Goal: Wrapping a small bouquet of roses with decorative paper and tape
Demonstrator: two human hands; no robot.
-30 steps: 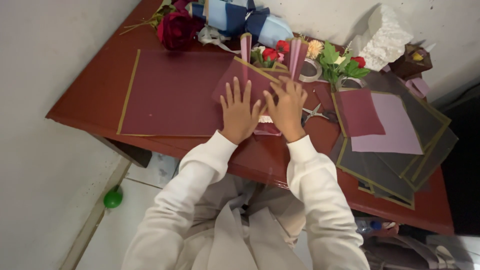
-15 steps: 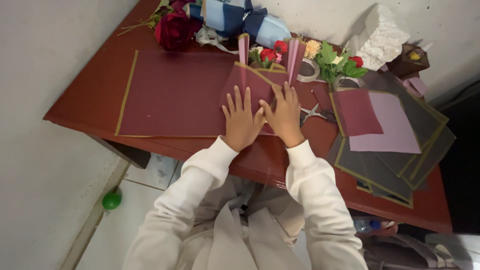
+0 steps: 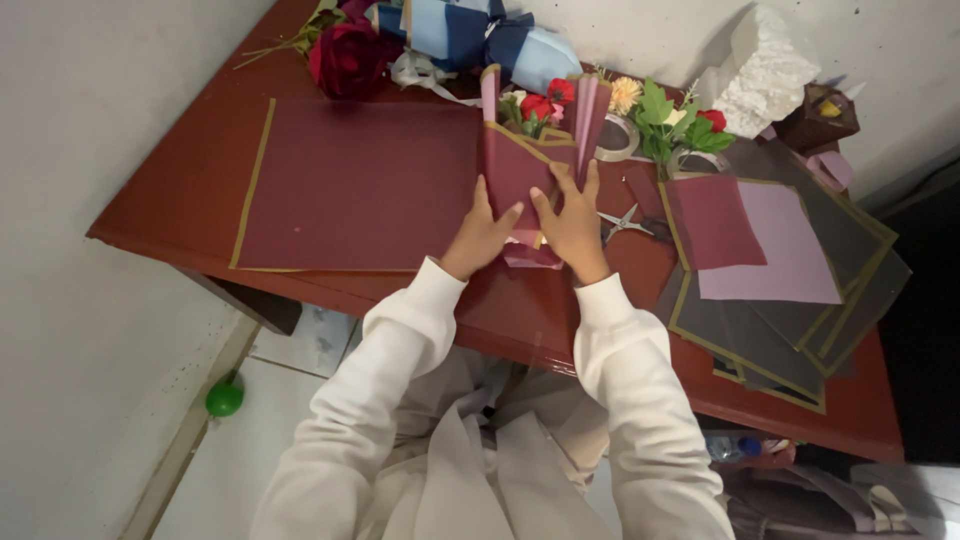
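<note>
Red table, midway through the wrap: left hand (image 3: 480, 235) and right hand (image 3: 572, 225) both cup the maroon paper (image 3: 515, 165) round the small bouquet (image 3: 535, 108), scissors (image 3: 622, 222) just beside; next, I'd judge, pinching the base tight.

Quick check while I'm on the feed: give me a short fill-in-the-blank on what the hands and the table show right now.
1. Both hands, the left hand and the right hand, press on the ____-coloured wrapping around the small bouquet.
2. The scissors lie just beside the ____ hand.
3. The large flat sheet on the table has a ____ border.
4. A green ball rests on the ____.

Missing words: maroon; right; gold; floor
</note>
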